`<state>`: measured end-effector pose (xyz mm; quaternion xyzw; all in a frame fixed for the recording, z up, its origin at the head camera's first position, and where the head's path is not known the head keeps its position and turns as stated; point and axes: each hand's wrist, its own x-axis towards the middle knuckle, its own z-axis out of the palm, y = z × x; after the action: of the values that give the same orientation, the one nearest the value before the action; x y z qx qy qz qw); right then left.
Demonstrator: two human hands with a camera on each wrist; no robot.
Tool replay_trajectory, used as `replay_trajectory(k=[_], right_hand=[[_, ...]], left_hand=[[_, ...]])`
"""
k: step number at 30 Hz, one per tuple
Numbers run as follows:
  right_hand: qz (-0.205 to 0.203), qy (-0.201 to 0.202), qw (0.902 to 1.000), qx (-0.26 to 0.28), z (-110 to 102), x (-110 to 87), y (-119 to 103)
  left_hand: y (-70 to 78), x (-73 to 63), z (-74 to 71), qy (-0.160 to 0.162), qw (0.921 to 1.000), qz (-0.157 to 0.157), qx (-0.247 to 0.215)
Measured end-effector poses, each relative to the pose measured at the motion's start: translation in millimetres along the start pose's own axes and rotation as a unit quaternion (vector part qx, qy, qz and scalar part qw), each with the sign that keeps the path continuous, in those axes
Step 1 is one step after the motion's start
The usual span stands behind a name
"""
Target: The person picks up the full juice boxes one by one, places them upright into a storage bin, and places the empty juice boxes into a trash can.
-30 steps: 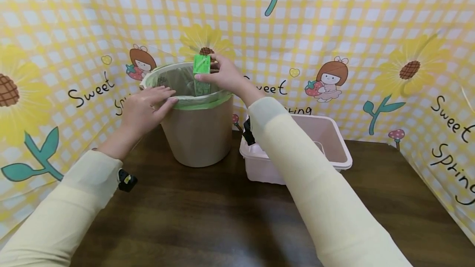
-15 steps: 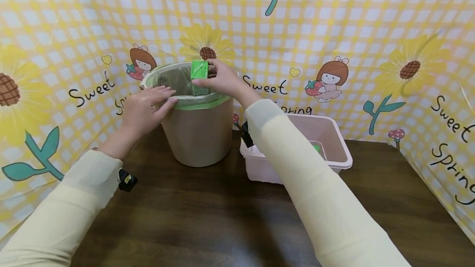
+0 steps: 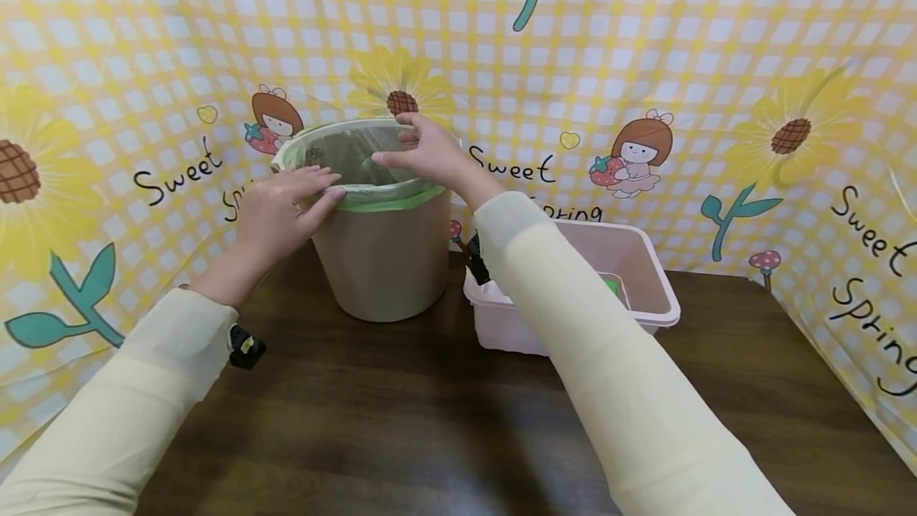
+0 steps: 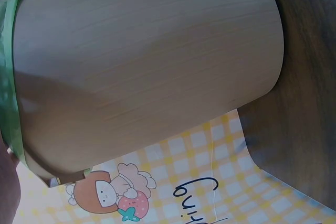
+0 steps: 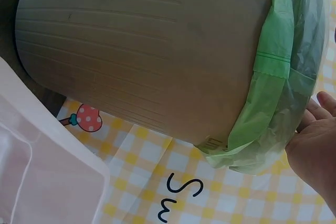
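Observation:
A beige trash bin [image 3: 387, 261] stands upright on the left of the table, lined with a thin green trash bag [image 3: 390, 202] folded over its rim. On the near-left rim rests my left hand [image 3: 279, 205], fingers fairly straight. My right hand [image 3: 433, 151] hovers over the bin's right side, thumb and fingers spread apart with nothing between them. In the right wrist view, the bag's edge [image 5: 273, 66] runs down the rim beside my hand [image 5: 317, 148]. The left wrist view is mostly filled by the bin's wall [image 4: 147, 66]. The bin's bottom is hidden.
A pale pink plastic basin [image 3: 655, 277] sits right of the bin, partly behind my right sleeve [image 3: 573, 325]. A bit of something green [image 3: 612, 286] shows inside it. Dark wooden tabletop [image 3: 372, 420] lies in front. Checked yellow cloth [image 3: 501, 62] hangs behind.
My right hand lowered slightly with a small green box over the bin, then let go of it. The box is out of sight now. My left hand has stayed on the rim.

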<state>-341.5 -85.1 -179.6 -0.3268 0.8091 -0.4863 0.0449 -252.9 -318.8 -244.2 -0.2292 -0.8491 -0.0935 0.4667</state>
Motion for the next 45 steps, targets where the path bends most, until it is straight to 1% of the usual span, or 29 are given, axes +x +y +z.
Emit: replay_trajectory(k=[6, 13, 20, 26, 30, 33, 36, 40, 45], right_hand=[[0.003, -0.002, 0.9995, 0.031, -8, -4.1, 0], [0.005, 0.01, 0.9974, 0.071, -24, -10.5, 3], [-0.026, 0.032, 0.9948, 0.093, -45, -21.9, 3], [-0.033, 0.036, 0.995, 0.087, -63, -37.7, 7], [-0.037, 0.043, 0.9953, 0.078, -75, -48.1, 14], [-0.045, 0.05, 0.9952, 0.071, -85, -56.5, 20], [-0.049, 0.058, 0.9953, 0.061, -95, -67.3, 26], [-0.039, 0.058, 0.9963, 0.049, -109, -83.7, 37], [-0.027, 0.053, 0.9979, 0.024, -124, -105.1, 52]], left_hand=[[-0.4, 0.0, 0.4, -0.001, 1.0, -0.002, -0.003], [-0.3, -1.0, 0.1, -0.003, 1.0, -0.006, -0.002], [0.9, 2.0, -1.6, -0.009, 0.9999, -0.004, -0.003], [-0.1, 4.1, -5.0, -0.03, 0.9995, 0.001, -0.001], [-0.1, 4.3, -7.1, -0.043, 0.9991, -0.004, -0.002], [-0.3, 4.2, -7.7, -0.044, 0.999, -0.002, -0.001], [-1.1, 4.4, -7.4, -0.043, 0.999, 0.009, 0.001], [-2.5, 4.7, -6.5, -0.047, 0.9987, 0.02, 0.006], [-3.6, 5.5, -6.4, -0.044, 0.9986, 0.028, 0.0]])
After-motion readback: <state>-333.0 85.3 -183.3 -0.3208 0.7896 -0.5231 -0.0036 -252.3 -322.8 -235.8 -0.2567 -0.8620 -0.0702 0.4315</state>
